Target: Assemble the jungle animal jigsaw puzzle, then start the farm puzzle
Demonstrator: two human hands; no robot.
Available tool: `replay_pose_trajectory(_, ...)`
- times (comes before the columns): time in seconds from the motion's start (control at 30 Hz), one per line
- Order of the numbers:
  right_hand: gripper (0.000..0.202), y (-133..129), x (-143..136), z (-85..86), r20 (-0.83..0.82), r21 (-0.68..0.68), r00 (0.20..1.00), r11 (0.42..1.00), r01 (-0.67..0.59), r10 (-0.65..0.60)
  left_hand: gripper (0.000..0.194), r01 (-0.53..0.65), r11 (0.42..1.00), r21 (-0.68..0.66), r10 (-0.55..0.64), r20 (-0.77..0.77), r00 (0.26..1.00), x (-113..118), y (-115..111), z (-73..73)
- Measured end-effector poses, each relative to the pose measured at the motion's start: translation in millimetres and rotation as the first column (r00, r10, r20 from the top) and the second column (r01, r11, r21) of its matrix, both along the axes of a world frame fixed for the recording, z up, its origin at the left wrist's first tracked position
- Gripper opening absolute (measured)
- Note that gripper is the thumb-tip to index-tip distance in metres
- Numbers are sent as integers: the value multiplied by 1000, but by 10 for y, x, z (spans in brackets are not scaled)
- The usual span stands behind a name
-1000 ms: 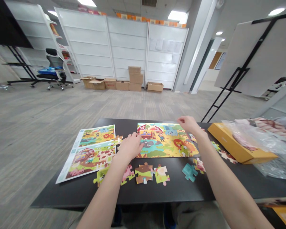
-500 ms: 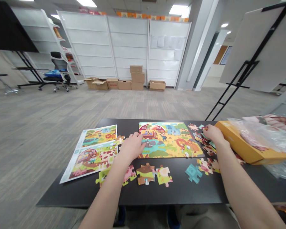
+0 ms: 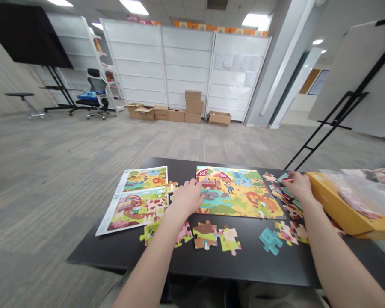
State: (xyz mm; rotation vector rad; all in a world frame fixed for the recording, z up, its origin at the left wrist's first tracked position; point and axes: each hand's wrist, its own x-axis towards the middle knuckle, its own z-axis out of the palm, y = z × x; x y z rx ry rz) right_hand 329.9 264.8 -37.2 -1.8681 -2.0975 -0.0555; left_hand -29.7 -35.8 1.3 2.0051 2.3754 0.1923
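Observation:
My left hand (image 3: 188, 199) lies on the left edge of a picture board (image 3: 240, 203) with a barn, a hippo and lions, its fingers resting and holding nothing. My right hand (image 3: 298, 187) is at the loose pieces right of the board, fingers pinched on a puzzle piece (image 3: 282, 176) that shows teal at its edge. Under and beside that hand lie overlapping jigsaw pieces (image 3: 291, 209). Nearer me are a teal-backed piece (image 3: 270, 241), a piece with a pink animal (image 3: 286, 232), a brown-and-green piece (image 3: 205, 235) and a chicken piece (image 3: 230, 239).
On the left lies a printed picture sheet (image 3: 133, 201), with a few pieces by its right edge. A yellow box (image 3: 349, 214) with clear plastic wrap (image 3: 356, 188) borders the right-hand pieces. The black table's (image 3: 99, 252) front edge is close to me.
The whole view has shifted, moving the table rightward in the picture. More of a teal piece now shows at my right fingertips. My left hand stays on the board's edge.

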Motion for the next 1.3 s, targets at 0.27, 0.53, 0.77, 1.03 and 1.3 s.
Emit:
replay_pose_trajectory(0.27, 40, -173, -96, 163, -56, 17, 991, 993, -120, 121, 32, -6, 1000, 15, 6, 13, 1000, 1, 8, -29)
replay_pose_trajectory(0.53, 46, -400, -537, 470, -654, 183, 713, 968, -174, 252, 33, -13, 1000, 2, 13, 26, 1000, 24, -3, 18)
replay_pose_trajectory(0.77, 40, -648, -1773, 741, -598, -58, 597, 714, -698, 535, 33, -20, 1000, 9, 20, 20, 1000, 23, 17, 13)
replay_pose_trajectory(1.03, 18, -513, -2615, 394, -511, -245, 616, 586, -773, 599, 31, -30, 999, 20, 30, 2, 1000, 33, 7, 25)
replay_pose_trajectory(1.3, 17, -479, -2655, 215, -328, -190, 653, 629, -754, 683, 30, -32, 999, 10, 32, -8, 999, 61, -12, 36)
